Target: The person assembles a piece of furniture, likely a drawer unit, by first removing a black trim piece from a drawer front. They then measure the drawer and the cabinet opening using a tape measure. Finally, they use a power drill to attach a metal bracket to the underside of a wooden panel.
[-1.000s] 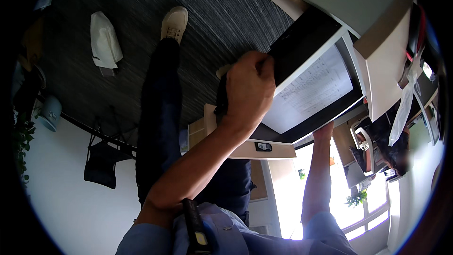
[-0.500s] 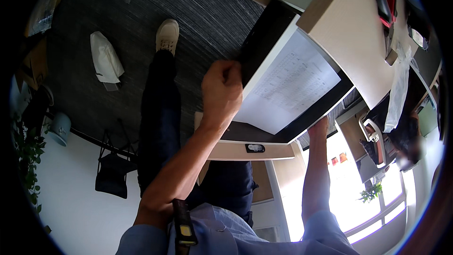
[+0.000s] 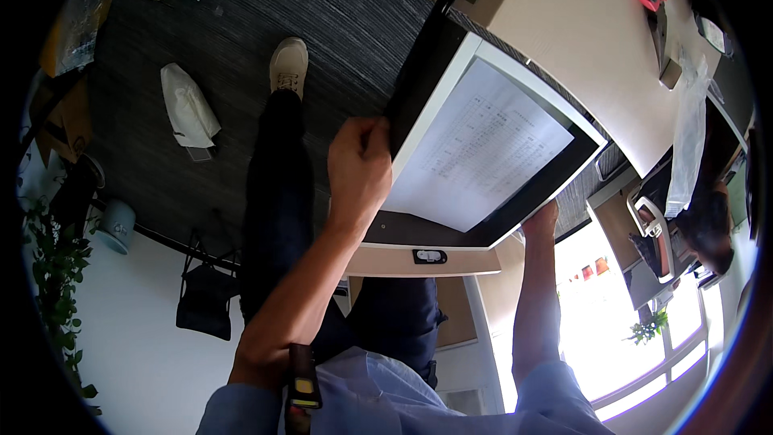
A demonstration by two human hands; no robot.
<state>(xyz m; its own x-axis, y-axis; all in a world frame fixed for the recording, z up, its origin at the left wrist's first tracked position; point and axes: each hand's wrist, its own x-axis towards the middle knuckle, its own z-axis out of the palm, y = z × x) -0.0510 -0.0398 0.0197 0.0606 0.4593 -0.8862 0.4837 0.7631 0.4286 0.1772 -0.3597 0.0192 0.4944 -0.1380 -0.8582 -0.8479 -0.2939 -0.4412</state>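
Dark carpet (image 3: 354, 16) below; drawer (image 3: 403, 228) lies between both hands, long axis slanting away rightward. Left hand (image 3: 359, 171) is curled closed on its left side; right hand (image 3: 541, 219) meets right edge, grip hidden.

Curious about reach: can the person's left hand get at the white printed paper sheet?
Probably yes: the left hand is at the left side of the white-rimmed black drawer, where the sheet lies uncovered, with only the drawer's side between them.

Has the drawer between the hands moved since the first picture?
Yes: judged against the desk, the drawer has moved away, toward the picture's lower left; a gap now shows between its far edge and the desk.
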